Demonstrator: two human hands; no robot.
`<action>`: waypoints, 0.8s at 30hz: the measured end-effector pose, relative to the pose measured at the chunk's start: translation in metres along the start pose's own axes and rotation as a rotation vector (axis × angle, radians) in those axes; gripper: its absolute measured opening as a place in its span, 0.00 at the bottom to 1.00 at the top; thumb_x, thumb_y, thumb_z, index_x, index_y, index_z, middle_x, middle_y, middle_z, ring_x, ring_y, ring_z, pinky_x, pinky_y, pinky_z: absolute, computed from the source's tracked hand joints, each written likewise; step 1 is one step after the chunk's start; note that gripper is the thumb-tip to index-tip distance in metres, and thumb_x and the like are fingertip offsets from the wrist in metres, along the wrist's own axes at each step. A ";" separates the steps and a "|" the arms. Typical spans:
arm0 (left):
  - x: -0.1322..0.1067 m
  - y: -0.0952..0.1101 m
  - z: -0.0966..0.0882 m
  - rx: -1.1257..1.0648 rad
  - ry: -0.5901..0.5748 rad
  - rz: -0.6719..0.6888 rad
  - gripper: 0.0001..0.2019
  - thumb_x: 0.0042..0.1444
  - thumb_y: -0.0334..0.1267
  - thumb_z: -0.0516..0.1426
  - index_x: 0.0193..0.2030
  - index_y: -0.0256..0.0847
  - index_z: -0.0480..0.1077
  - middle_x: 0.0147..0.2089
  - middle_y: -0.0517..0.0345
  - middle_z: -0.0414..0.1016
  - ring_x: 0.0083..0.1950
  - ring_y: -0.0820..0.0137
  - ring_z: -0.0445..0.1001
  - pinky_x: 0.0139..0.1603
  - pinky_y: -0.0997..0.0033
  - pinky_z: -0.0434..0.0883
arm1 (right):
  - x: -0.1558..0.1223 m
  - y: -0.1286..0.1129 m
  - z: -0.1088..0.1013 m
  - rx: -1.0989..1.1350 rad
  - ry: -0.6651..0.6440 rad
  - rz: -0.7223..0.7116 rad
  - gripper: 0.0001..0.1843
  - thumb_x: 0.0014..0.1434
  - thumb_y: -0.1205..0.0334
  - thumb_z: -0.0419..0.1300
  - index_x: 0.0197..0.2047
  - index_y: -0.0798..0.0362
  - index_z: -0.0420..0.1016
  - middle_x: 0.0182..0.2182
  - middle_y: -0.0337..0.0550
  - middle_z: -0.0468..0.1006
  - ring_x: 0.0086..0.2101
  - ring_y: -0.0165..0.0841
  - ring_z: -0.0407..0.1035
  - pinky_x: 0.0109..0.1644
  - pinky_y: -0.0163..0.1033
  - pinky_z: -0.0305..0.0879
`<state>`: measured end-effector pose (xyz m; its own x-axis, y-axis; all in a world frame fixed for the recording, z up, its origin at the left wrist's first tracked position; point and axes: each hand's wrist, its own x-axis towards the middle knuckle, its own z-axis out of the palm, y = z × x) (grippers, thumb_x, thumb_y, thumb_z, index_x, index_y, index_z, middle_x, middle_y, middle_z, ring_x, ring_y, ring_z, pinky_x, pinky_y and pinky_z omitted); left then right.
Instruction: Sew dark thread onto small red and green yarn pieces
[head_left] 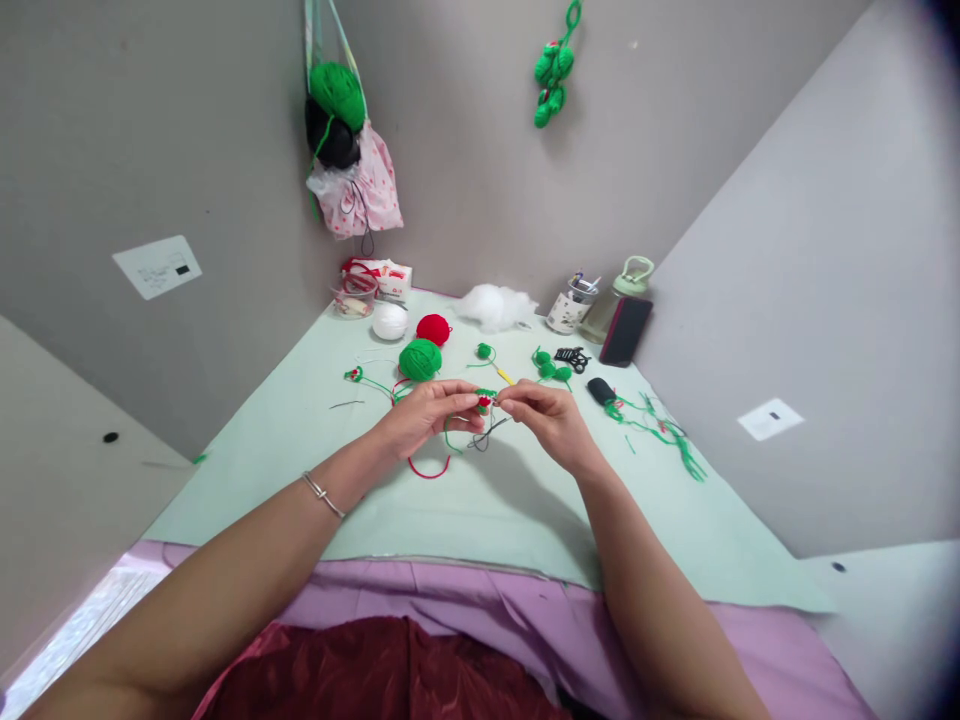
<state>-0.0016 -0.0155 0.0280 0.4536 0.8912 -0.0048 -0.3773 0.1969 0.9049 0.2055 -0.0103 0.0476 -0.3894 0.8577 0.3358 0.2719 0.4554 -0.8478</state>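
Over the middle of the table, my left hand (pixel 431 412) is closed on a small crocheted piece (pixel 485 399) in green, red and white. The fingers of my right hand (pixel 547 415) are pinched together at the right edge of that piece; what they grip is too small to make out. Dark thread (pixel 484 440) hangs in loops just below, between the hands. A red yarn strand (pixel 429 474) curves on the table under my left hand. Beyond the hands lie a green yarn ball (pixel 420 360), a red yarn ball (pixel 433 329) and a yellow-handled crochet hook (pixel 504 376).
White stuffing (pixel 497 305), a white yarn ball (pixel 390 321), a pen cup (pixel 566 310) and a phone (pixel 626 332) stand along the back. Small green crocheted balls (pixel 544 366) and green yarn scraps (pixel 664 430) lie to the right. A bag (pixel 375 185) hangs on the wall.
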 end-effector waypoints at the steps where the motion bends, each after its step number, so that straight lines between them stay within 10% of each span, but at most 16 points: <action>1: 0.000 0.000 0.000 0.004 0.007 0.004 0.11 0.52 0.41 0.66 0.36 0.35 0.76 0.33 0.56 0.77 0.35 0.71 0.76 0.46 0.65 0.73 | 0.000 0.000 -0.001 -0.008 0.002 -0.003 0.11 0.59 0.54 0.63 0.35 0.53 0.80 0.29 0.41 0.76 0.29 0.30 0.64 0.34 0.37 0.62; 24: 0.002 -0.011 -0.002 -0.092 0.051 0.014 0.14 0.51 0.38 0.67 0.42 0.38 0.71 0.36 0.57 0.77 0.35 0.73 0.77 0.47 0.64 0.74 | 0.000 0.005 0.006 -0.199 0.064 -0.015 0.09 0.61 0.57 0.60 0.34 0.54 0.75 0.28 0.40 0.74 0.28 0.28 0.64 0.33 0.35 0.62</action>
<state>0.0019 -0.0148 0.0177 0.4075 0.9131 -0.0163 -0.4566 0.2192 0.8622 0.2019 -0.0096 0.0411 -0.3396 0.8608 0.3790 0.4375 0.5013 -0.7465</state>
